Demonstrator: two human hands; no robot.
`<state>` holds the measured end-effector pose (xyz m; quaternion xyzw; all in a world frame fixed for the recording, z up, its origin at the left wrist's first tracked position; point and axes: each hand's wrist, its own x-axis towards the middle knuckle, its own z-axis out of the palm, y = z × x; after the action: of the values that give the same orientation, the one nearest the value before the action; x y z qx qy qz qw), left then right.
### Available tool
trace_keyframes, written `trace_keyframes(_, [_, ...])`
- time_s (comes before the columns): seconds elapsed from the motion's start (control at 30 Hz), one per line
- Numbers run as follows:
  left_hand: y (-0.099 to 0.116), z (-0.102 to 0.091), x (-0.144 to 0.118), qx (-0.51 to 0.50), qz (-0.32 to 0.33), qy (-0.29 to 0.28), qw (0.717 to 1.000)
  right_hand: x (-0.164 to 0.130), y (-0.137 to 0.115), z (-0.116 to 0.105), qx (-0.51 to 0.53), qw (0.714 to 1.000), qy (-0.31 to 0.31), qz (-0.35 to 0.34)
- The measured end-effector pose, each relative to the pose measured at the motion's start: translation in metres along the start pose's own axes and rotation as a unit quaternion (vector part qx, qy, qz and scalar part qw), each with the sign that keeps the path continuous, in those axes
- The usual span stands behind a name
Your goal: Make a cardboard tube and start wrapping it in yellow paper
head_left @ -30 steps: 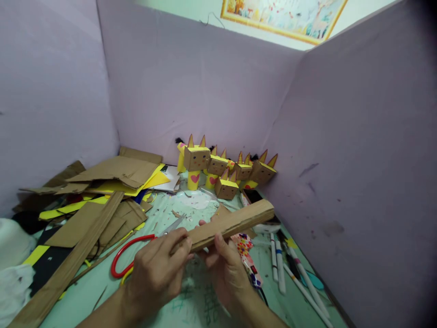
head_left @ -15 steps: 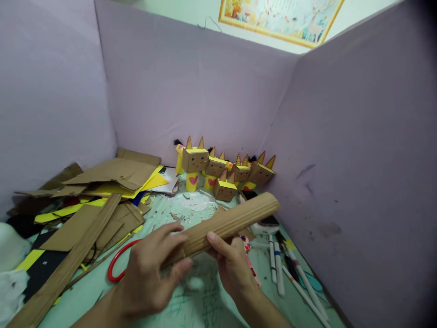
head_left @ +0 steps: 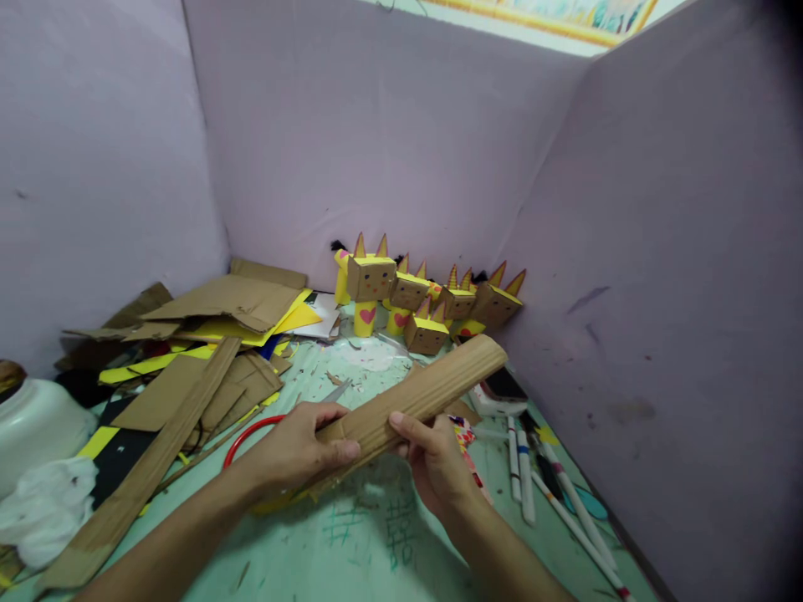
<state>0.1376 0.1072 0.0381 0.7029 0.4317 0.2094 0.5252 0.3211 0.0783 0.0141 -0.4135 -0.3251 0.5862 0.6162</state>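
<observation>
A long strip of corrugated cardboard (head_left: 432, 389), scored with lengthwise ribs, is held above the green table (head_left: 370, 543), slanting up to the right. My left hand (head_left: 294, 451) grips its near left end, thumb on top. My right hand (head_left: 436, 464) holds it from below near the middle, thumb pressed on the ribbed face. Red-handled scissors (head_left: 251, 431) lie on the table just behind my left hand, partly hidden by it.
Several cardboard box-head figures (head_left: 427, 297) with yellow bodies stand at the back wall. Cardboard and yellow paper scraps (head_left: 207, 334) pile up at the left, with a long cardboard strip (head_left: 150, 468). Marker pens (head_left: 533, 477) and a phone (head_left: 502, 386) lie at the right. Purple partition walls (head_left: 658, 251) enclose the desk.
The cardboard strip has been turned from edge-on to its ribbed face up. My left hand shifted its grip on the near end. The view dropped slightly.
</observation>
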Motion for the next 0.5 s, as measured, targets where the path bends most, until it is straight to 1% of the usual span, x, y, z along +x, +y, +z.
trace_keyframes(0.1, [0.000, -0.002, 0.000, 0.002, 0.000, -0.012, 1.000, 0.001, 0.003, -0.003, -0.012, 1.000, -0.008, -0.006])
trace_keyframes(0.23, [-0.001, -0.004, 0.001, -0.002, 0.009, -0.034, 0.999, 0.002, 0.002, -0.001, -0.025, 0.999, -0.043, -0.015])
trace_keyframes(0.33, [-0.003, -0.008, 0.002, -0.026, 0.015, -0.044, 0.999, 0.001, 0.000, 0.005, -0.020, 0.996, -0.084, -0.029])
trace_keyframes(0.4, [-0.003, -0.015, 0.000, -0.057, 0.029, -0.047, 0.997, -0.002, -0.001, 0.009, 0.000, 0.991, -0.129, -0.030])
trace_keyframes(0.43, [-0.002, -0.018, -0.002, -0.090, 0.034, -0.031, 0.995, -0.004, -0.001, 0.011, 0.002, 0.988, -0.150, -0.026])
trace_keyframes(0.47, [0.000, -0.022, -0.003, -0.140, 0.031, 0.005, 0.990, -0.006, -0.001, 0.012, -0.008, 0.985, -0.169, -0.020])
trace_keyframes(0.5, [0.003, -0.026, -0.005, -0.201, 0.023, 0.056, 0.978, -0.008, -0.001, 0.013, -0.035, 0.981, -0.188, -0.014])
